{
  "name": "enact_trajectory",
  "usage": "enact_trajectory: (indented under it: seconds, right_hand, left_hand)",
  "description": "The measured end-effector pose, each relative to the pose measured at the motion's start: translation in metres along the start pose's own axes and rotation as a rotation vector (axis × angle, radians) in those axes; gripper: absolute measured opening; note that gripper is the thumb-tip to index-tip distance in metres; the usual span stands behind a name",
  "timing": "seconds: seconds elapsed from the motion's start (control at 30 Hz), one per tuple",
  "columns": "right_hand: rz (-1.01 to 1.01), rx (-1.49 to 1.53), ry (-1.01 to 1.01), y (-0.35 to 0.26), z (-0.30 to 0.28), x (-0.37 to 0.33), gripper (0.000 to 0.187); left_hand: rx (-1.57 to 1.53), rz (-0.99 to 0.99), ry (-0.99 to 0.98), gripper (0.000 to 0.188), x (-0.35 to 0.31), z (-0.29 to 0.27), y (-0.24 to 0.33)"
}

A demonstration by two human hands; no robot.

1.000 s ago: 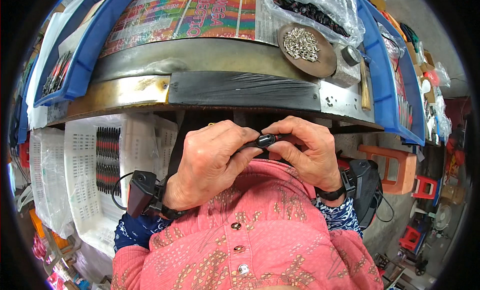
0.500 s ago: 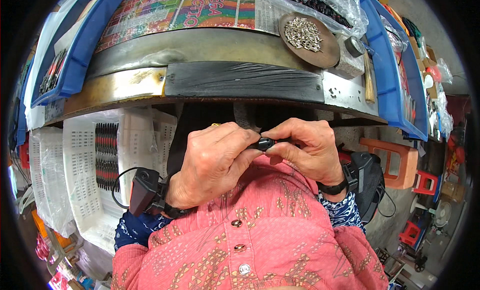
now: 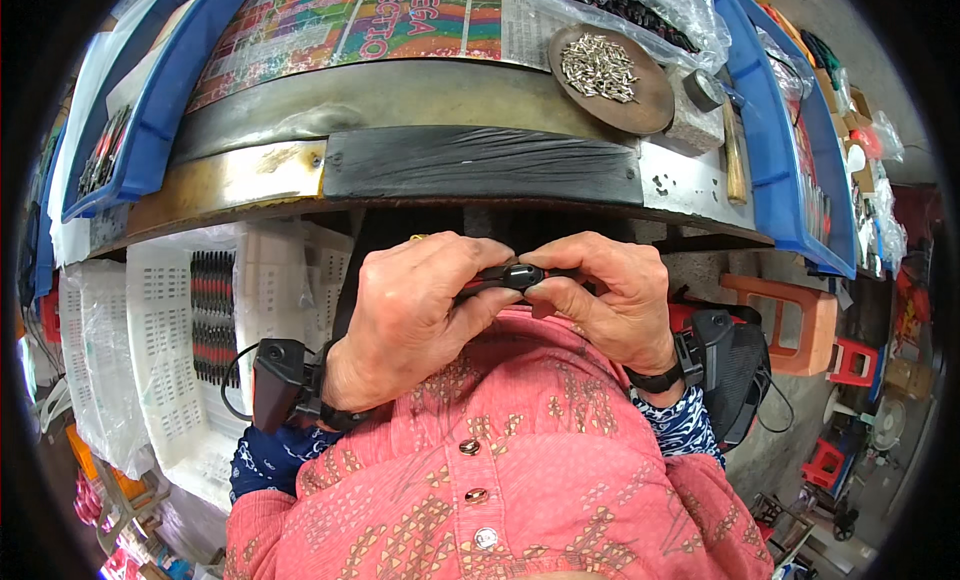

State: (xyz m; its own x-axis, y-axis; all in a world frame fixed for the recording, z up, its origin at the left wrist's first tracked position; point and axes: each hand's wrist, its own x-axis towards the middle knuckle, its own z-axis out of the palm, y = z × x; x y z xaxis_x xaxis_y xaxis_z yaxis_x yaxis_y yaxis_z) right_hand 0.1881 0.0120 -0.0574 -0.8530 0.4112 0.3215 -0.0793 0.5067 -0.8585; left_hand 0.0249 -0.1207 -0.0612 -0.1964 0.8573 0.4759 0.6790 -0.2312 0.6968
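The left hand (image 3: 412,305) and right hand (image 3: 615,300) together pinch a black-and-red piece (image 3: 522,276) near the worktop (image 3: 400,105), where a brown dish (image 3: 652,105) holds small silvery pins (image 3: 598,68).

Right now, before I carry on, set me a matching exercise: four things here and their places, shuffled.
1. Black piece
2. Dish
3. Crate
4. Wooden handle

A. On the bench, bearing metal pins
B. At the bench's right end
C. Between left hand and right hand
D. Left of the left hand

Pairs: 1-C; 2-A; 3-D; 4-B
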Motion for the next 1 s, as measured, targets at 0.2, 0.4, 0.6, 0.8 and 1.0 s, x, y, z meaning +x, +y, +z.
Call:
enact_trajectory:
  seconds: [0.2,0.4,0.6,0.8,1.0]
  right_hand:
    - [-0.003,-0.022,0.028,0.002,0.003,-0.002,0.02]
    - [0.083,0.177,-0.045,0.002,-0.003,-0.002,0.02]
    - [0.158,0.243,0.019,0.001,0.001,-0.001,0.022]
    - [0.023,0.09,0.058,-0.002,-0.009,0.007,0.02]
    - [0.066,0.176,0.045,-0.008,-0.016,0.013,0.019]
  left_hand:
    - [-0.028,-0.018,0.029,0.023,0.0,0.003,0.003]
    - [-0.017,0.043,-0.001,0.023,0.0,0.002,-0.001]
    - [0.023,0.018,0.024,0.023,0.003,0.002,0.001]
    - [0.025,0.1,0.084,0.026,0.02,0.004,0.002]
    - [0.0,0.113,0.049,0.024,0.029,-0.001,0.002]
